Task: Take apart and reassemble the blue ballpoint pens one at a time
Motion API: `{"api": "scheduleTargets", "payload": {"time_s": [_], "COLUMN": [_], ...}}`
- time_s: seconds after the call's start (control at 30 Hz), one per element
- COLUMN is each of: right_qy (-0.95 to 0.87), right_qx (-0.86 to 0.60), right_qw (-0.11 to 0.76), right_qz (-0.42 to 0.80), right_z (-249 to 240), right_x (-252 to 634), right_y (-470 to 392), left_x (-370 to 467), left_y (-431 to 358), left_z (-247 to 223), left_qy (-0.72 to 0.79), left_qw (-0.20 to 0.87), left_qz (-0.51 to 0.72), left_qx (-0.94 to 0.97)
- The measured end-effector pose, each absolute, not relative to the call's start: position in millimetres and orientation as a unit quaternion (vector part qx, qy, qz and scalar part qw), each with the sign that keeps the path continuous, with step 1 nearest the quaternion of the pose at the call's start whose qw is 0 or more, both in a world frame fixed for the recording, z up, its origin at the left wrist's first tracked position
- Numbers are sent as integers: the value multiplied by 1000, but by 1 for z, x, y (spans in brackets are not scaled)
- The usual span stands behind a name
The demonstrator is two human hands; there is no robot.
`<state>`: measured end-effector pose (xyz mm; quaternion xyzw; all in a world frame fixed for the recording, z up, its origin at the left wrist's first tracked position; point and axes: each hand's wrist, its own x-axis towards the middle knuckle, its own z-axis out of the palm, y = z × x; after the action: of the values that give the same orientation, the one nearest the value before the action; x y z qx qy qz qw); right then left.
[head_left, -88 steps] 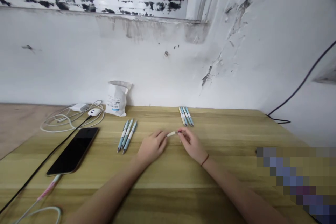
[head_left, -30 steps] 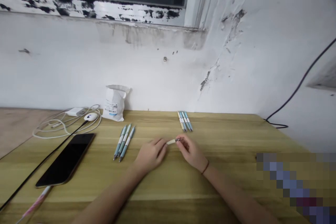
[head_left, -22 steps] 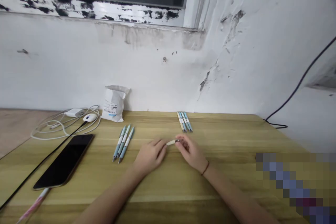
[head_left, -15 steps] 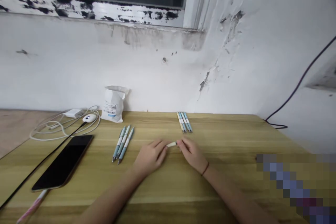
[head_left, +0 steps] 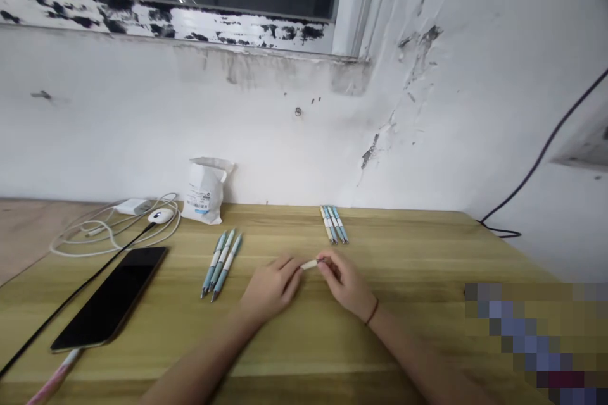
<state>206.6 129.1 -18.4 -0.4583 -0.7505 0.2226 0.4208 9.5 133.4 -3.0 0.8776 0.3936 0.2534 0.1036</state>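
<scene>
Between my two hands runs a slim pale cream pen (head_left: 310, 264), held low over the wooden table; only its short middle part shows, and both ends are hidden in the fingers. My left hand (head_left: 272, 283) is closed on the left end, palm down. The right end is pinched by the thumb and curled fingers of my right hand (head_left: 346, 280), which has a thin reddish band at the wrist. Left of my left hand lie three pens (head_left: 222, 264) in pale blue-green and white. Several similar pens (head_left: 334, 224) lie side by side beyond my right hand.
A black phone (head_left: 111, 299) with a cable lies at the left. Behind it are a white charger (head_left: 133, 206), coiled white cables, a small white device (head_left: 160, 216) and a white packet (head_left: 205, 190) by the wall. A blurred-out patch (head_left: 532, 342) covers the right front.
My right fingers have curled more around the pen's right end and shifted slightly left. My left hand keeps its hold. The view has tilted a little, so the scene sits slightly lower.
</scene>
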Motion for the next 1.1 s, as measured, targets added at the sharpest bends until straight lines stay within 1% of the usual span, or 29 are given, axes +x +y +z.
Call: {"api": "scheduleTargets", "payload": {"time_s": [0.13, 0.3, 0.57, 0.7, 0.83, 0.97, 1.1], "right_qy": [-755, -754, -803, -782, -767, -758, -776], "right_qx": [-467, -462, -450, -464, -473, -488, -495], "right_qw": [408, 414, 378, 412, 427, 421, 385], "right_qz": [212, 215, 101, 64, 71, 100, 66], "right_z": [-18, -21, -20, -22, -24, -23, -17], "right_x": [207, 207, 210, 214, 218, 217, 218], "right_y": [130, 130, 129, 132, 135, 136, 135], "left_x": [10, 9, 6, 0, -7, -9, -9], "left_y": [134, 136, 140, 146, 153, 155, 154], "left_z": [-3, -9, -10, -7, -8, -10, -11], "left_qy": [380, 390, 375, 399, 403, 406, 415], "left_qw": [104, 93, 42, 52, 81, 44, 28], "left_qz": [265, 278, 306, 306, 278, 295, 314], "left_qx": [880, 873, 874, 863, 868, 864, 854]}}
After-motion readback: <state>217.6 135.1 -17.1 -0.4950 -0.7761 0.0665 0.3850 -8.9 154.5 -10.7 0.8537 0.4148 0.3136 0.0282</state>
